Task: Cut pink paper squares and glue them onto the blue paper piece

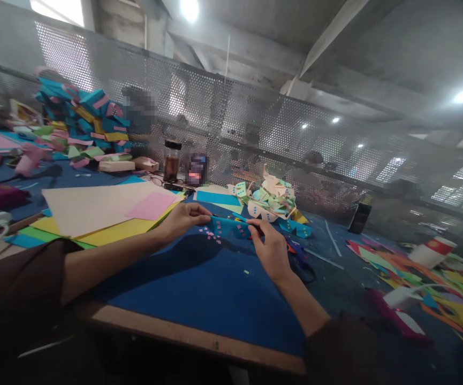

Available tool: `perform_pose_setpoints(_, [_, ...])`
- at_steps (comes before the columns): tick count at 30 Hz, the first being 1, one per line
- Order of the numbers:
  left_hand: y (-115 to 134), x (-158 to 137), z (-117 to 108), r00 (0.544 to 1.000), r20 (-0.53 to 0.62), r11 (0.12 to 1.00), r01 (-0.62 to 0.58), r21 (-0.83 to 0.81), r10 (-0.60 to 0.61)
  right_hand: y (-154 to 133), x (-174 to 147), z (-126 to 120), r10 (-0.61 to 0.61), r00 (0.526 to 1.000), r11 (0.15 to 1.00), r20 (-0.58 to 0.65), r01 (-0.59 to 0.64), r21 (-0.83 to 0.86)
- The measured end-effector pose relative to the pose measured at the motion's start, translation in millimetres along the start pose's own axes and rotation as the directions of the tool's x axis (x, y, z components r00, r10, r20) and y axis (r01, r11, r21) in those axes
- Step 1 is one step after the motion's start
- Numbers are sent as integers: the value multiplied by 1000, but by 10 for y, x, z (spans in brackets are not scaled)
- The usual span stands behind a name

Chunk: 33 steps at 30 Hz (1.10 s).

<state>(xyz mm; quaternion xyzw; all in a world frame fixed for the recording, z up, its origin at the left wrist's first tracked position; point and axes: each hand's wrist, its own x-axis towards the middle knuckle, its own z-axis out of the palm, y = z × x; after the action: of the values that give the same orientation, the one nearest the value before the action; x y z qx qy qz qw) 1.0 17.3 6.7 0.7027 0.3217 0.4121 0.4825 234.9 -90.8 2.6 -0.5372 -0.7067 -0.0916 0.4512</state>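
Between my two hands a blue paper strip [226, 228] with small pink squares stuck on it is held up over the table. My left hand [186, 218] pinches its left end, and my right hand [270, 245] pinches the right end. Just below the strip, loose pink paper squares [211, 234] lie scattered on the blue tabletop. Scissors [301, 256] with dark handles rest right beside my right hand. A similar blue paper piece [295, 228] with dots lies behind that hand.
Large coloured sheets [90, 206] are stacked at the left. A pile of folded paper pieces [273, 195] stands behind my hands, near a lidded jar [172, 160]. At the right are a paper cup [432, 251], paper scraps and a purple glue gun [400, 315]. A perforated screen [215, 107] borders the table.
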Motion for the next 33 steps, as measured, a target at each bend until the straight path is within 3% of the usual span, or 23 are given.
perform_pose_setpoints(8, [39, -14, -7, 999, -15, 998, -27, 54, 28, 0, 2, 5, 8, 1000, 1000, 18, -8, 12])
perform_pose_setpoints(27, [76, -56, 41, 996, 79, 999, -46, 29, 44, -93, 5, -5, 4, 1000, 994, 13, -5, 108])
perform_pose_setpoints(33, [59, -48, 24, 995, 58, 990, -88, 109, 82, -152, 3, -13, -12, 1000, 991, 2, 12, 135])
